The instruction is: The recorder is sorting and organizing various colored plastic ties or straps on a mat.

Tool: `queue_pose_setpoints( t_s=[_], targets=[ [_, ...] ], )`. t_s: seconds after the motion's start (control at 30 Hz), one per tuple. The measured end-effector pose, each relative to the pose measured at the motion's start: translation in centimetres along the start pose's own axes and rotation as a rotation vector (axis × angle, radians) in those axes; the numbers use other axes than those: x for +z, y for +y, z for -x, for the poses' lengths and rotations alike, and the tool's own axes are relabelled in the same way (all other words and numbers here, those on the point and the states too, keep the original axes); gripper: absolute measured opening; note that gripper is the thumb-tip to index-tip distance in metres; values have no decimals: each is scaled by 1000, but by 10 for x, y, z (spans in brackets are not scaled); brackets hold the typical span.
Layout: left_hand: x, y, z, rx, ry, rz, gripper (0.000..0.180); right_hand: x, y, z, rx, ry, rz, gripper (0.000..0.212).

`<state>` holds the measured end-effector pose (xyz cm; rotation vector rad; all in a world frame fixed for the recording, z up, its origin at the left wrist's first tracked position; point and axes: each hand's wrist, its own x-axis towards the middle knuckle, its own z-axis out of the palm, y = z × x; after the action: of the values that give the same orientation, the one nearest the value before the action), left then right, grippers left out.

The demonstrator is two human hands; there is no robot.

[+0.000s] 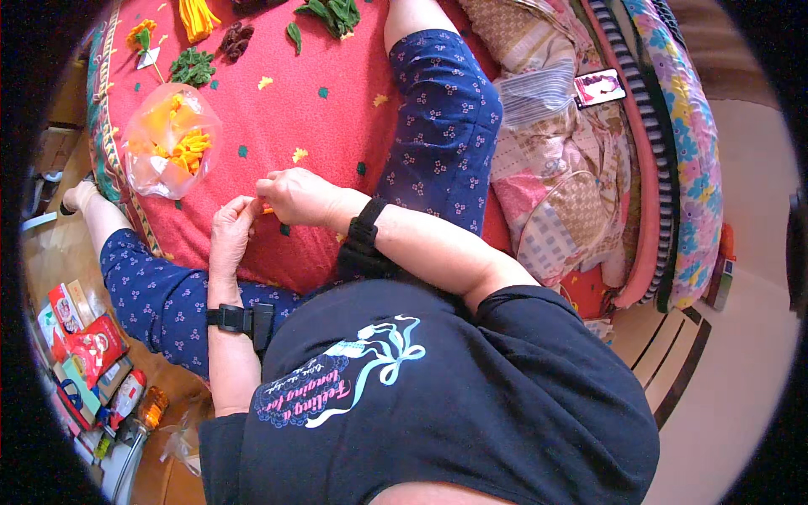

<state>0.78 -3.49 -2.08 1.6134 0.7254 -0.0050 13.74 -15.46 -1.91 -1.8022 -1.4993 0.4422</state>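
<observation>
Apparent step: fingertip work on small orange piece (268,210)
Your left hand (233,223) and right hand (293,196) appear to pinch it narrowly above the red cloth (282,126); the next move likely calls for steady finger control.

Bed cover (286,126) seen as matt, rough-textured cloth; bag (162,180) as thin, glossy, see-through plastic; orange pieces (192,150) as fuzzy; trousers (438,109) as matt cloth.

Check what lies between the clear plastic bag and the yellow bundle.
In the head view, a dark green piece lies between the plastic bag and yellow bundle.
</observation>
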Motion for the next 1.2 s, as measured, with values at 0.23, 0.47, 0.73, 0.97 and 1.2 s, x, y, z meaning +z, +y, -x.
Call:
queue_pose_setpoints(
  t_s=[0.23, 0.47, 0.73, 0.97, 1.2],
  targets=[
    [-1, -12, -3, 108, -29, -15, 17, 1, -1, 1, -72, -27, 82, 8],
    [-5, 2, -1, -19, 122, 154, 15, -7, -3, 2, 8, 110, 143, 8],
    [-14, 7, 5, -189, 10, 725, 5, -13, -8, 1, -45, 32, 171, 11],
    [-20, 3, 5, -260, -20, 710, 6, -16, -6, 2, -111, -23, 182, 15],
    [-22, 2, 1, -247, -13, 797, 9, -11, -3, 1, -140, -11, 178, 20]
  ],
)
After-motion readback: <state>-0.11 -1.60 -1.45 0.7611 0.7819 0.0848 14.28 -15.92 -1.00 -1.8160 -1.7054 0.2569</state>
